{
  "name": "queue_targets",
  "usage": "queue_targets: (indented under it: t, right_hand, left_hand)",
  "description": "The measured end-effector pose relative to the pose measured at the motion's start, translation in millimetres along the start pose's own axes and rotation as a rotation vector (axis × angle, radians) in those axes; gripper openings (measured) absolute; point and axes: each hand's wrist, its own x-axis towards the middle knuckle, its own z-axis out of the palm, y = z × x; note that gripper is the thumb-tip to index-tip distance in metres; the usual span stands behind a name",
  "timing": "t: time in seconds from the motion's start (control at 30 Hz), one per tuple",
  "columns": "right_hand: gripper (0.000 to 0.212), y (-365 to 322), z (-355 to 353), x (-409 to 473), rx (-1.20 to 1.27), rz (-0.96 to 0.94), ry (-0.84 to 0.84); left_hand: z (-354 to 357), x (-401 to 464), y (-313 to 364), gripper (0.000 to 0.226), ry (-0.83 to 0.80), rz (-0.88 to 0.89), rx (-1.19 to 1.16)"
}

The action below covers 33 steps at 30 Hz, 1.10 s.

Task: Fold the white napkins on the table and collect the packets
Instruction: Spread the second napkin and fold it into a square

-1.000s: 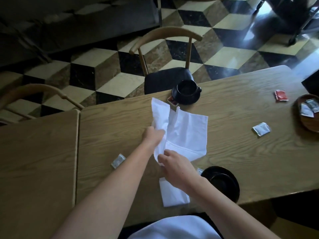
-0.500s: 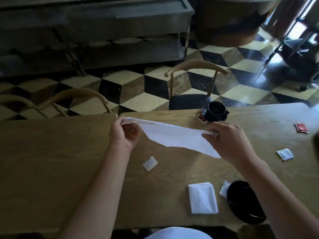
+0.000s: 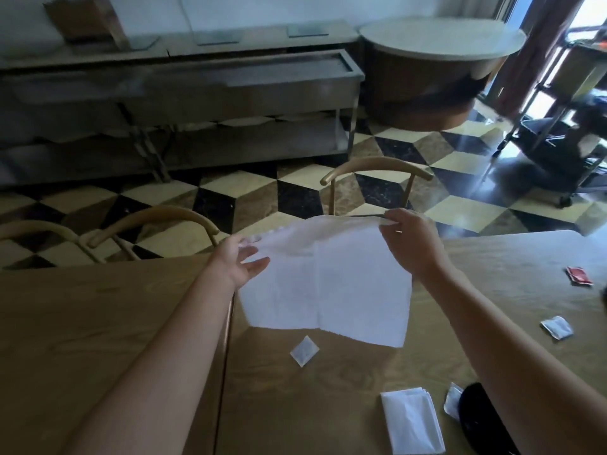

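Note:
A white napkin (image 3: pixel 325 284) hangs spread out above the wooden table (image 3: pixel 131 339), held by its top edge. My right hand (image 3: pixel 410 244) pinches the top right corner. My left hand (image 3: pixel 241 261) is at the top left corner with its fingers spread, the corner resting on them. A folded white napkin (image 3: pixel 410 421) lies near the table's front edge. Packets lie about: a white one (image 3: pixel 304 350) under the napkin, a white one (image 3: pixel 556 327) and a red one (image 3: pixel 579 275) at the right, a silver one (image 3: pixel 452 401) beside a black dish.
A black dish (image 3: pixel 476 418) sits at the front right, partly behind my right arm. Wooden chairs (image 3: pixel 374 172) stand along the table's far side. A seam (image 3: pixel 223 356) splits the two tabletops. A steel counter and a round table stand beyond on the checkered floor.
The napkin went from lying on the table to stretched between both hands, and now hangs open as a full sheet lifted higher. My left fingers have opened. The camera tilted up.

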Motion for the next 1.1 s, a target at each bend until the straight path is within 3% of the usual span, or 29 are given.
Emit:
queue_targets:
  t: [0.27, 0.43, 0.53, 0.73, 0.97, 1.1]
  right_hand:
    - [0.028, -35, -8, 60, 0.101, -0.033, 0.137]
    - [0.015, -31, 0, 39, 0.100, 0.003, 0.089]
    - [0.010, -11, 14, 6, 0.021, 0.031, 0.007]
    - [0.001, 44, 66, -105, 0.008, 0.203, -0.184]
    - [0.022, 78, 101, -202, -0.141, 0.428, -0.470]
    - [0.030, 90, 101, -246, -0.217, 0.479, -0.531]
  left_hand:
    - [9, 9, 68, 0.022, -0.100, 0.246, -0.223]
    - [-19, -3, 55, 0.032, -0.138, 0.278, -0.258]
    - [-44, -12, 22, 0.032, -0.137, 0.177, -0.217]
    - [-107, -13, -89, 0.012, 0.070, -0.125, 0.055]
    - [-164, -25, -208, 0.021, 0.219, -0.381, 0.379]
    - [-184, -46, -245, 0.030, 0.232, -0.467, 0.460]
